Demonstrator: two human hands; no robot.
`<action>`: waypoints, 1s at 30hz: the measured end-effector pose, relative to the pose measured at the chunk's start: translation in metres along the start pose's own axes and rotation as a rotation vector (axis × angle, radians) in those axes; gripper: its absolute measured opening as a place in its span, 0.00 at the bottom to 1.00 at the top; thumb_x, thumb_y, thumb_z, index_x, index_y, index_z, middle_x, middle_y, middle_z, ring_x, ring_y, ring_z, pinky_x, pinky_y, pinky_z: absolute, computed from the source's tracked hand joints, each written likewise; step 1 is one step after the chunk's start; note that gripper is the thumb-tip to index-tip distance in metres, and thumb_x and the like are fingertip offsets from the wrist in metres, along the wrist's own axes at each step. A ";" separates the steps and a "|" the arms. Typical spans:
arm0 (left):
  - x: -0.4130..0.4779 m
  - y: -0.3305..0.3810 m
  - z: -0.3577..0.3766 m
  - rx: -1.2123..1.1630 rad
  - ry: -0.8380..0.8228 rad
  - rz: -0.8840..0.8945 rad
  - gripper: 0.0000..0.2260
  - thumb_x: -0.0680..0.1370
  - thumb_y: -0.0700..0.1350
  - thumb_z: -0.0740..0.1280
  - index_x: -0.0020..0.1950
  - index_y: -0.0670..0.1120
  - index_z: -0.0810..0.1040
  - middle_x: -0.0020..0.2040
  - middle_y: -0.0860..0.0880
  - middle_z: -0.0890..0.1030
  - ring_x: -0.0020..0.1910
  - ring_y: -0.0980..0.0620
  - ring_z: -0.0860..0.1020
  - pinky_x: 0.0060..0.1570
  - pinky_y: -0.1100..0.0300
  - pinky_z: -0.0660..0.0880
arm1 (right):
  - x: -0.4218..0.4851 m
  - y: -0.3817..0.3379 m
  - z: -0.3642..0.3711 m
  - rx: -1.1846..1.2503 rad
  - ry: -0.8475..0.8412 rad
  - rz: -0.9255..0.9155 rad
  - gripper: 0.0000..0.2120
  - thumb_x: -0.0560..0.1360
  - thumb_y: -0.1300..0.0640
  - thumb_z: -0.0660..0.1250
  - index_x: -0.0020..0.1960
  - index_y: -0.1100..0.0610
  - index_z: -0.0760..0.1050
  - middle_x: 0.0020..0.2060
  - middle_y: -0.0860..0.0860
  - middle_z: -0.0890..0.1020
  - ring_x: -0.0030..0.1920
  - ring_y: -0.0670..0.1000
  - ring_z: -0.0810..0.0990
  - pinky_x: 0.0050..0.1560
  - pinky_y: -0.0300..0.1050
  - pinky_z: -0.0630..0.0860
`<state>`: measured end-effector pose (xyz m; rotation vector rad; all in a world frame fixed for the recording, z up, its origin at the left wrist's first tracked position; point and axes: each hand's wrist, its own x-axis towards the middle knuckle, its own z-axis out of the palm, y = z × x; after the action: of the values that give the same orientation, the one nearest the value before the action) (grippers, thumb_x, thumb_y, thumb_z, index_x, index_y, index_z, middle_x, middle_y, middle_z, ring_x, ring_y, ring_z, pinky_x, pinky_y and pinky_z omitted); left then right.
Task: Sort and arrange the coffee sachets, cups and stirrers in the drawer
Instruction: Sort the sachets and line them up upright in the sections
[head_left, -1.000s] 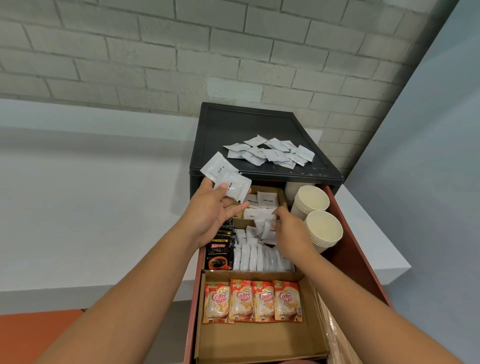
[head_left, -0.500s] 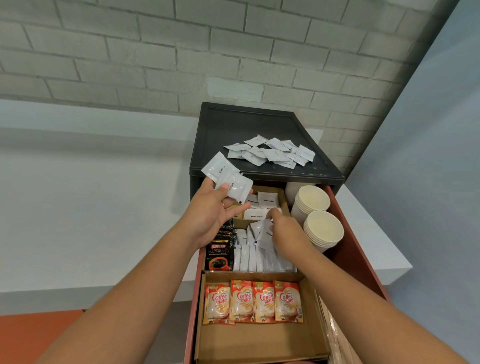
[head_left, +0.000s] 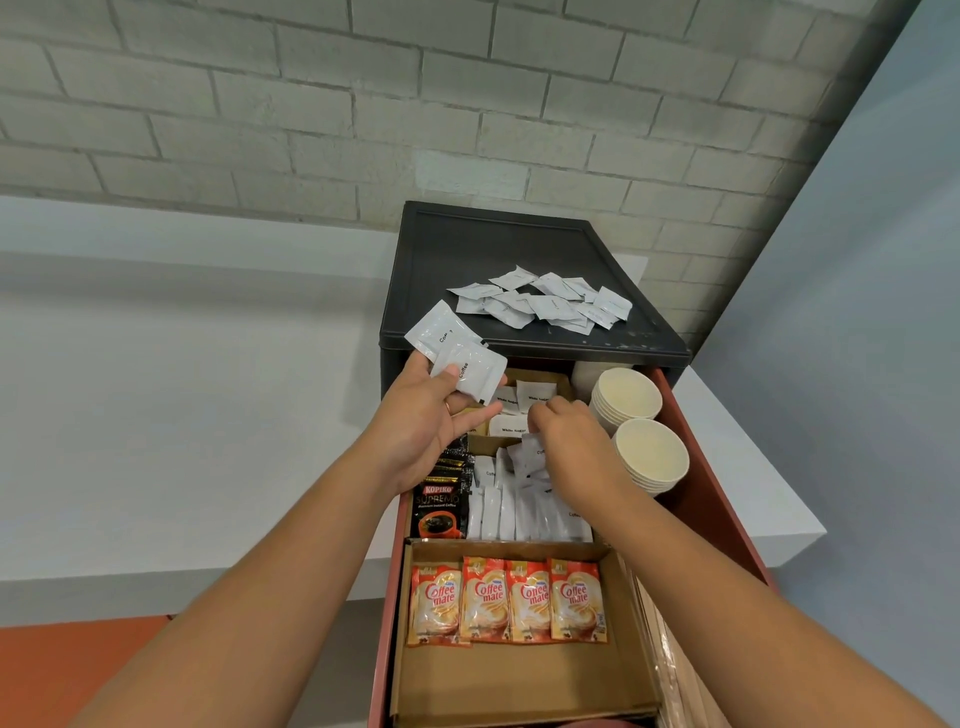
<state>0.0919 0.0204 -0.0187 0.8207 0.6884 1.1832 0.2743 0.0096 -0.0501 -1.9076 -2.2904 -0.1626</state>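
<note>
My left hand (head_left: 423, 421) holds two white coffee sachets (head_left: 457, 356) fanned above the open red drawer (head_left: 719, 483). My right hand (head_left: 569, 449) reaches into the middle compartment, its curled fingers pinching a white sachet (head_left: 529, 457) over a row of upright white sachets (head_left: 519, 512). Black Kopiko sachets (head_left: 439, 506) stand at the left. Orange Coffee mate sachets (head_left: 506, 600) lie in the front cardboard box (head_left: 519, 686). White sugar sachets (head_left: 519, 410) sit at the back. Two stacks of paper cups (head_left: 636, 426) stand at the right.
A loose pile of white sachets (head_left: 543, 304) lies on the black cabinet top (head_left: 493, 249). A white ledge (head_left: 182, 415) runs along both sides in front of a brick wall. Clear-wrapped items (head_left: 670, 649) lie along the drawer's right side.
My right hand has shifted slightly toward the back of the sachet row with a sachet in its fingers. My left hand keeps its two sachets nearly still.
</note>
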 end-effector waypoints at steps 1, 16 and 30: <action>0.000 0.000 0.000 0.001 -0.005 0.001 0.16 0.85 0.38 0.55 0.68 0.56 0.66 0.61 0.48 0.80 0.56 0.46 0.83 0.49 0.52 0.82 | 0.002 -0.001 -0.001 -0.030 -0.042 -0.005 0.22 0.70 0.70 0.69 0.62 0.57 0.73 0.57 0.55 0.76 0.56 0.55 0.73 0.48 0.44 0.70; 0.003 -0.002 -0.003 -0.020 -0.030 0.023 0.16 0.85 0.37 0.55 0.59 0.60 0.71 0.47 0.56 0.86 0.53 0.49 0.84 0.47 0.53 0.82 | -0.003 -0.002 0.001 -0.151 -0.150 0.033 0.26 0.72 0.65 0.71 0.68 0.55 0.69 0.64 0.58 0.70 0.63 0.59 0.70 0.54 0.50 0.76; 0.002 -0.003 -0.003 -0.030 -0.018 0.012 0.16 0.84 0.38 0.56 0.65 0.57 0.68 0.58 0.50 0.81 0.56 0.47 0.83 0.49 0.51 0.82 | -0.006 0.002 0.018 -0.120 -0.096 0.046 0.20 0.73 0.63 0.70 0.63 0.54 0.75 0.56 0.54 0.74 0.45 0.54 0.79 0.38 0.43 0.76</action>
<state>0.0911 0.0228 -0.0227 0.8102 0.6501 1.1933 0.2762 0.0070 -0.0691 -2.0665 -2.3445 -0.2119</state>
